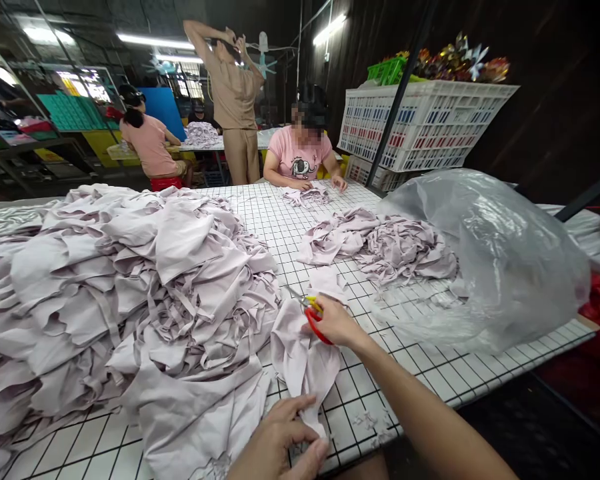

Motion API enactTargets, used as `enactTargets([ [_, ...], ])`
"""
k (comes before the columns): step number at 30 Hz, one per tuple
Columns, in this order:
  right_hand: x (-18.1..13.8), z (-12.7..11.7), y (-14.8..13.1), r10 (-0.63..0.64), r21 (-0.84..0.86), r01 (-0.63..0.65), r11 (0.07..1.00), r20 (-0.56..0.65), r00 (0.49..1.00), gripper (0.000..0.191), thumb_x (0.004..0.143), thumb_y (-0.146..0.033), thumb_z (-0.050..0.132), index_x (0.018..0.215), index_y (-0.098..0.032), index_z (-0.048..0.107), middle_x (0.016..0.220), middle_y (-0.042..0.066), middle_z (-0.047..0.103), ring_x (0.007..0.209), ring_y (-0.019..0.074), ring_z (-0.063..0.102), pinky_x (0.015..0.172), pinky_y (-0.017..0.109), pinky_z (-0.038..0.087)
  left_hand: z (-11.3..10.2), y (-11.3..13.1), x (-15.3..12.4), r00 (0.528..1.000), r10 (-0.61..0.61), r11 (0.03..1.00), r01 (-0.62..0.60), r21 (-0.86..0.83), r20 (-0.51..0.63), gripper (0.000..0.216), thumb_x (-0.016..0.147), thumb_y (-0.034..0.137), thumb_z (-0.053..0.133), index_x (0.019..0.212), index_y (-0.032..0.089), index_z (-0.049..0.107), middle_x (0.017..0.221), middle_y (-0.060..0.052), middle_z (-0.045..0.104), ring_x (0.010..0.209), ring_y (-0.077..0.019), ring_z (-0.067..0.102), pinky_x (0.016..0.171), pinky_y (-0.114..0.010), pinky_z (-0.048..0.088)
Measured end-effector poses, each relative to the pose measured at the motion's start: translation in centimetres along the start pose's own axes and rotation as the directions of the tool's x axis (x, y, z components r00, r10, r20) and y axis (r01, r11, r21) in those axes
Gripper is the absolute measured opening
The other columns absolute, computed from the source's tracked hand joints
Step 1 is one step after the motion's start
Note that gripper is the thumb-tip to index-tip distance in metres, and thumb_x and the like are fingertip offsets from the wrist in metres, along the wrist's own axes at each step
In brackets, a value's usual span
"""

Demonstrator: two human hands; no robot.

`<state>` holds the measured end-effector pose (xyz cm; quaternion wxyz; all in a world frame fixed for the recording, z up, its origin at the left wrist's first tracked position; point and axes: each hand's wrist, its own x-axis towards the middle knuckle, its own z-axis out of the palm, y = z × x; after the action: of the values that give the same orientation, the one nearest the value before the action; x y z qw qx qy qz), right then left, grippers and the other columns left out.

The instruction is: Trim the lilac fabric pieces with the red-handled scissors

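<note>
A pale lilac fabric piece (303, 353) lies lengthwise on the grid-lined table in front of me. My left hand (280, 443) pinches its narrow near end between thumb and fingers. In my right hand (339, 323) is a pair of scissors (320, 328) with red and yellow handles, held over the far part of the piece. The blades point up and left, towards the big pile. Whether they touch the cloth, I cannot tell. Just beyond the scissors lies another bit of the same fabric (327, 281).
A large heap of lilac fabric (180, 287) covers the left side. A smaller pile (395, 243) sits right of centre beside a clear plastic bag (500, 267). Small scraps (370, 421) lie near the front edge. Across the table, a person (300, 150) handles fabric; white crates (425, 127) stand behind.
</note>
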<state>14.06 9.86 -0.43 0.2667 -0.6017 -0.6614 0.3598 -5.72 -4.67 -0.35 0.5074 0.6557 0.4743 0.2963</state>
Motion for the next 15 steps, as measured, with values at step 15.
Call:
enactTargets([
  [15,-1.7,1.0,-0.8,-0.107,0.250,0.074,0.965,0.120,0.987,0.024,0.072,-0.022,0.060,0.095,-0.017,0.061,0.074,-0.001,0.062,0.062,0.0124,0.054,0.054,0.021,0.041,-1.1,-4.1,7.4,0.926,-0.348,0.822,0.226,-0.523,-0.147,0.025,0.076,0.030,0.065,0.094,0.013,0.060,0.073,-0.003,0.067,0.057,-0.0154,0.063,0.054,-0.025,0.050],
])
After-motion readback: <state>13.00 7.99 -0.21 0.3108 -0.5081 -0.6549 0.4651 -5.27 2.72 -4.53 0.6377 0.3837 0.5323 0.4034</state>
